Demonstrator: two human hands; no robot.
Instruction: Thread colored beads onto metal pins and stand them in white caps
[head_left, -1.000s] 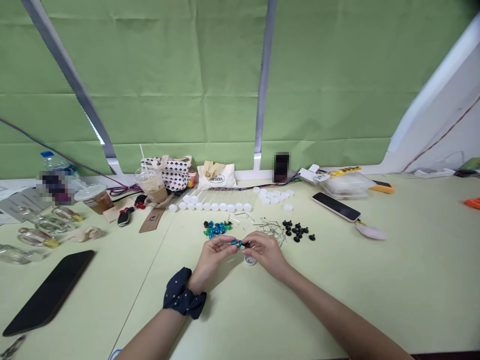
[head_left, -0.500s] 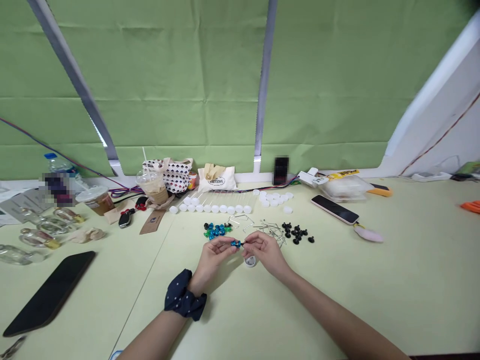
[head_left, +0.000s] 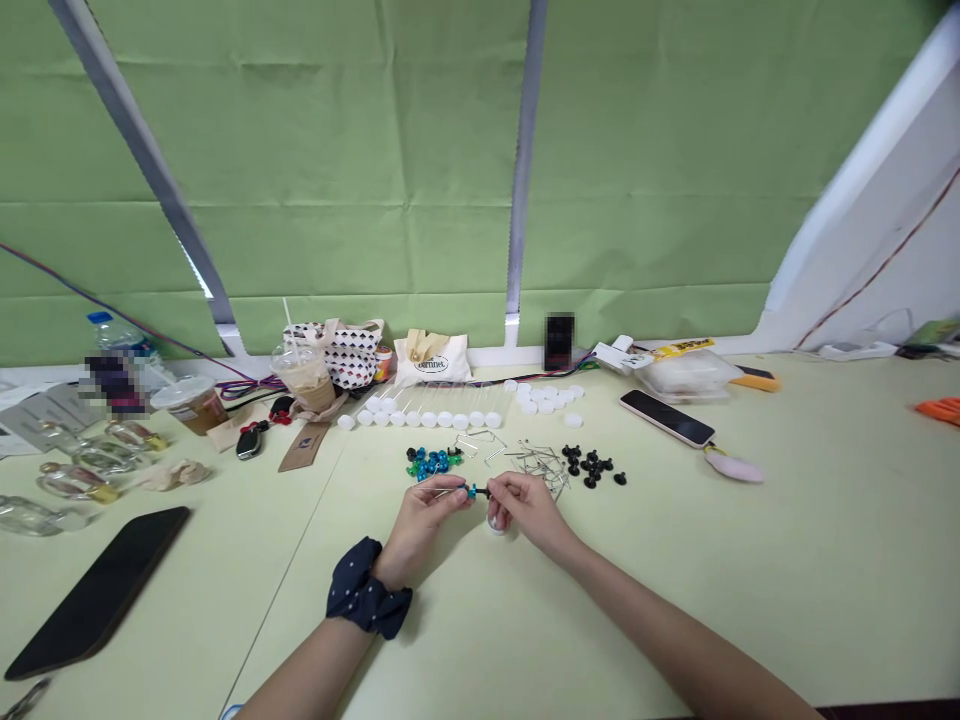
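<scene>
My left hand (head_left: 424, 512) is closed in a pinch on a small shiny blue part (head_left: 472, 491). A thin metal wire seems to run back over its fingers. From the right, my right hand (head_left: 531, 508) pinches a small black flanged part (head_left: 483, 493), lined up end to end with the blue one; whether the two are joined I cannot tell. Under the right fingertips sits a small round white container (head_left: 496, 526), partly covered by them. Just beyond the hands lie a cluster of blue, green and black parts (head_left: 433, 462), loose bent metal wires (head_left: 541, 460) and several black flanged parts (head_left: 595, 466).
White round caps (head_left: 435, 419) with clear tubes line the back, beside more loose white caps (head_left: 546, 399). A phone (head_left: 667, 417) lies to the right. Cups (head_left: 304, 380), glass bottles (head_left: 79, 481), a key fob (head_left: 249, 442) and a black tablet-like slab (head_left: 101, 590) occupy the left.
The black part now shows more clearly between the hands, and the wire along my left fingers has come into view. My right fingers have curled lower, over the white container.
</scene>
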